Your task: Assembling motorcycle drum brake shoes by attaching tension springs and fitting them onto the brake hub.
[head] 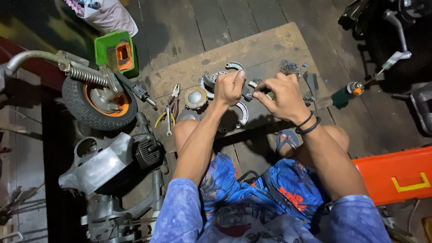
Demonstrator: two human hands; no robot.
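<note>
Both hands meet over the middle of a wooden board, working on one small dark metal part (247, 92). The left hand (228, 87) has its grip curled tight around the near end of the part, thumb up along the top. The right hand (282, 95) pinches the other end between thumb and forefinger, its fingers folded in; two black bands ring that wrist. What kind of part it is cannot be told, as the hands hide most of it.

Under and around the hands lie curved, pale metal brake shoes (234, 65), crescent-shaped and dull, and a round, domed metal cap (195, 97) with a tarnished rim. To the left are pliers with yellow handles (164, 118) and a slim steel wrench (168, 122). To the right a green spray can with an orange top (347, 93) lies on its side, near a small heap of dark bits (290, 68).

The wooden board (265, 42) is scuffed and oil-stained, laid on a floor of dark, worn planks (180, 27). At left stands a small rubber tyre on an orange rim (99, 103) with a coil spring, beside grey cast engine housings (101, 162). A green plastic tub (116, 51) sits behind, and an orange toolbox (396, 173) at right.
</note>
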